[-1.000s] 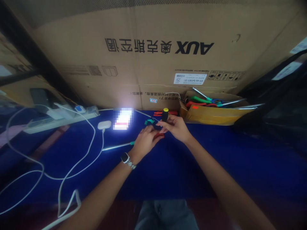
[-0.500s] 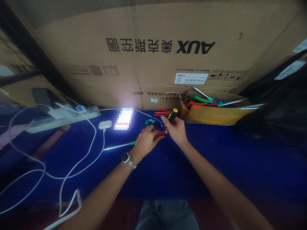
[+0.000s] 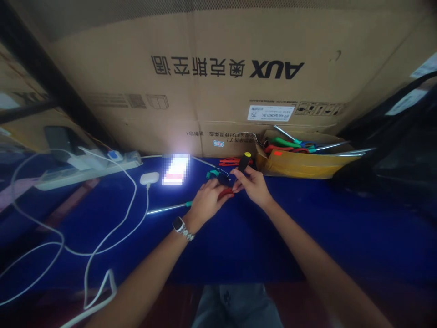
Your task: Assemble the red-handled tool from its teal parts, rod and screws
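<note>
My right hand (image 3: 251,184) is closed round a black screwdriver with a yellow cap (image 3: 243,161), its handle tilted up and to the right. My left hand (image 3: 205,202), with a watch on the wrist, has its fingers closed on a small dark and red object (image 3: 225,191) lying on the blue cloth (image 3: 239,237). The screwdriver's tip points down at that object between the two hands. What the object is I cannot make out.
A long screwdriver with a teal handle (image 3: 168,208) lies left of my left hand. Red tools (image 3: 231,161) and a small teal piece (image 3: 212,173) lie behind the hands. An open cardboard box of tools (image 3: 300,155) stands right. A power strip (image 3: 85,168), white cables and a bright phone screen (image 3: 175,169) lie left.
The screwdriver handle in my right hand swung from upright to leaning right, then came back a little. My left hand has stayed on the small object.
</note>
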The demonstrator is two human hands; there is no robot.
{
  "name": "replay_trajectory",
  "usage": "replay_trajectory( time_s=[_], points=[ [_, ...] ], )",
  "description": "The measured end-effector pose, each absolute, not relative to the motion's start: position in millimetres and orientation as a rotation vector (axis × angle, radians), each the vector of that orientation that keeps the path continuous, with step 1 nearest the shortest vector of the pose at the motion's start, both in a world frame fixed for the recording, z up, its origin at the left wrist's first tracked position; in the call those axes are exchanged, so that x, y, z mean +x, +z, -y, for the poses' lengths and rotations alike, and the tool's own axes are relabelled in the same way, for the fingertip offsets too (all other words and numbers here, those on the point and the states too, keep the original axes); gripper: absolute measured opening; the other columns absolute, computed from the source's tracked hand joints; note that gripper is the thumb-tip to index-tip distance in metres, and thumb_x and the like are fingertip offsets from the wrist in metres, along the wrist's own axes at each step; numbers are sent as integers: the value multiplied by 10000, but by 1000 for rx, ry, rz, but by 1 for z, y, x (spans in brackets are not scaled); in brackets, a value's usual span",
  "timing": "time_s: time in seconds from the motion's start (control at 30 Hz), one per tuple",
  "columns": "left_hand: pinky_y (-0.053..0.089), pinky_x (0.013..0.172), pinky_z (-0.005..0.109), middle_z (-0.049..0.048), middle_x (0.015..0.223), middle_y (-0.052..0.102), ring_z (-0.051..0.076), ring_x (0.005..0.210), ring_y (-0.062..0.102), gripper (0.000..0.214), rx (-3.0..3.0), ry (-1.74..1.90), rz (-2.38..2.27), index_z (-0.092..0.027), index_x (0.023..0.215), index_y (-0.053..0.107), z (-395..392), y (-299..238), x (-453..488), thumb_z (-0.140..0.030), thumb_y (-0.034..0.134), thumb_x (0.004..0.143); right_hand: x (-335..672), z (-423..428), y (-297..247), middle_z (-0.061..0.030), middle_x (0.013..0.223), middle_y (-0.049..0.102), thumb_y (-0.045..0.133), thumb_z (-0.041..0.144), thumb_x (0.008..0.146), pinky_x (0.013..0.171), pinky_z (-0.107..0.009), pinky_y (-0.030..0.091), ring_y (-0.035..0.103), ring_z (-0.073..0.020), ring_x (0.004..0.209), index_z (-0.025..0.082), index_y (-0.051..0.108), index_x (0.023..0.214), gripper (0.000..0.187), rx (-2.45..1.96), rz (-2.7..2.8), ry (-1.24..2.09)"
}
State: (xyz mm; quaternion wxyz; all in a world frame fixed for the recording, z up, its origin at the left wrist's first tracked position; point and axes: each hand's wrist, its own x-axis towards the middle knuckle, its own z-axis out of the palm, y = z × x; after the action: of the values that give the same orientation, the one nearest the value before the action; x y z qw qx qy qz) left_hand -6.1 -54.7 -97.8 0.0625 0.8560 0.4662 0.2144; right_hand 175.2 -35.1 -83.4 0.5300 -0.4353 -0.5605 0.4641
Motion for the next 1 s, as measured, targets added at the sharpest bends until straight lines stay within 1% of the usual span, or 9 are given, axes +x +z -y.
replay_trajectory(
  time_s=[0.07, 0.17, 0.27, 0.33, 0.4, 0.57, 0.77, 0.87, 1.0],
  points=[
    [525, 945, 417, 63, 975, 621, 253, 1006, 639, 229, 2586, 638, -1408, -220, 1068, 755, 54, -98, -6, -387, 626, 979, 175, 36, -85, -9, 772, 680, 758, 725, 714, 477, -253, 615, 692, -130, 519, 171, 714, 932, 597, -1036, 1354, 1143],
    [528, 924, 418, 68, 992, 623, 256, 1002, 639, 232, 2577, 616, -1430, -218, 1055, 755, 54, -97, -6, -392, 620, 982, 172, 36, -90, 25, 679, 664, 831, 670, 657, 515, -247, 625, 685, -126, 513, 176, 719, 960, 591, -1039, 1325, 1165],
    [529, 899, 404, 65, 1000, 627, 250, 986, 640, 245, 2563, 612, -1442, -228, 1085, 749, 54, -96, -6, -406, 611, 986, 169, 37, -94, 37, 605, 655, 909, 588, 584, 519, -236, 613, 678, -130, 494, 181, 658, 783, 518, -1060, 1264, 1114],
    [527, 894, 395, 63, 1002, 632, 242, 975, 640, 246, 2558, 600, -1444, -227, 1079, 747, 54, -95, -6, -407, 606, 989, 168, 38, -95, 26, 606, 672, 936, 569, 538, 492, -240, 601, 692, -151, 491, 199, 567, 687, 543, -1062, 1204, 1087],
    [521, 907, 399, 66, 1018, 637, 240, 978, 641, 250, 2554, 585, -1447, -219, 1064, 746, 54, -95, -6, -407, 596, 995, 167, 39, -96, 8, 603, 693, 941, 574, 521, 503, -261, 610, 720, -186, 513, 211, 523, 661, 571, -1070, 1168, 1084],
    [516, 933, 420, 77, 1061, 646, 248, 1005, 644, 271, 2557, 564, -1457, -206, 1065, 740, 54, -95, -6, -412, 573, 1007, 167, 38, -100, -57, 591, 733, 915, 588, 575, 574, -315, 639, 757, -240, 572, 193, 611, 646, 503, -1109, 1200, 1071],
    [521, 927, 419, 74, 1048, 643, 248, 996, 643, 261, 2559, 567, -1458, -219, 1101, 743, 55, -94, -6, -405, 591, 999, 172, 36, -102, -72, 699, 772, 850, 619, 668, 623, -319, 650, 753, -204, 603, 170, 751, 732, 465, -1056, 1329, 1082],
    [525, 902, 408, 72, 1017, 634, 247, 974, 640, 254, 2561, 560, -1471, -223, 1120, 744, 55, -94, -6, -388, 594, 998, 176, 36, -98, -49, 697, 749, 796, 639, 732, 595, -302, 645, 729, -174, 595, 174, 784, 780, 467, -1038, 1424, 1113],
    [524, 908, 406, 71, 1013, 637, 248, 978, 637, 249, 2555, 575, -1474, -217, 1097, 753, 54, -95, -6, -390, 609, 989, 180, 37, -93, -16, 727, 665, 752, 636, 780, 471, -228, 579, 630, -106, 540, 193, 811, 824, 448, -1043, 1538, 1011]
  ],
)
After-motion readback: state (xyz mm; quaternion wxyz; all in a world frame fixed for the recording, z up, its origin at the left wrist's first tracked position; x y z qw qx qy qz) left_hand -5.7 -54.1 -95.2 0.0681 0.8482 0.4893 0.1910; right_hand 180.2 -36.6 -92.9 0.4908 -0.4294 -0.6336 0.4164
